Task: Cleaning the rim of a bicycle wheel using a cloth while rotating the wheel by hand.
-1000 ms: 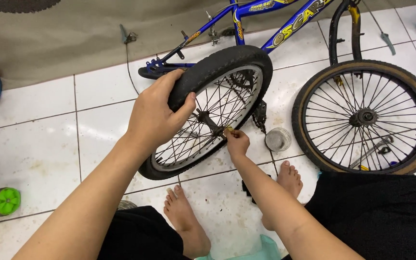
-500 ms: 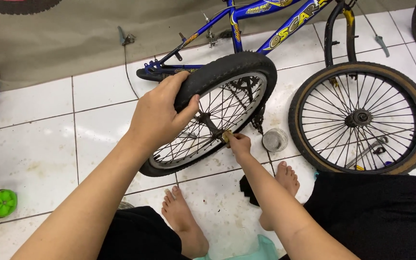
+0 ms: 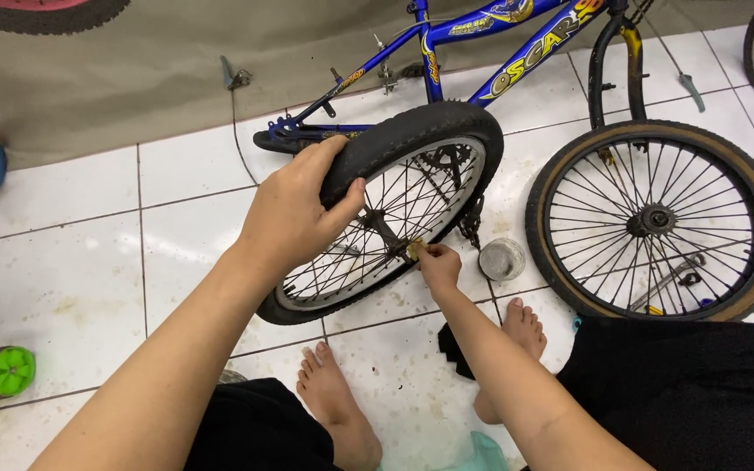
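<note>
At the middle of the head view I hold the black-tyred wheel [image 3: 394, 209] upright on the white tiled floor [image 3: 71, 253]: my left hand [image 3: 294, 214] is clenched over the top of the tyre, and my right hand [image 3: 438, 266] pinches a small brass-coloured part [image 3: 414, 250] at the hub, fingertips closed on it. Compared with one second ago, the wheel and my two hands sit at almost the same place against each other; mostly the camera has tilted, so the green toy wheel [image 3: 9, 371] at the near left has slid lower and the blue bicycle frame [image 3: 482, 52] at the far side shows more. I judge from this that the work at the axle goes on slowly, the grip not changed. To the right lies a second wheel with a tan tyre [image 3: 656, 222], flat on the floor, and between the two wheels stands a small round grey tin [image 3: 501, 259], without any label that I can see. On the frame there are yellow letters along the sloping tube and a small coloured sticker higher up. My bare feet [image 3: 338, 410] rest near, below the wheel.
</note>
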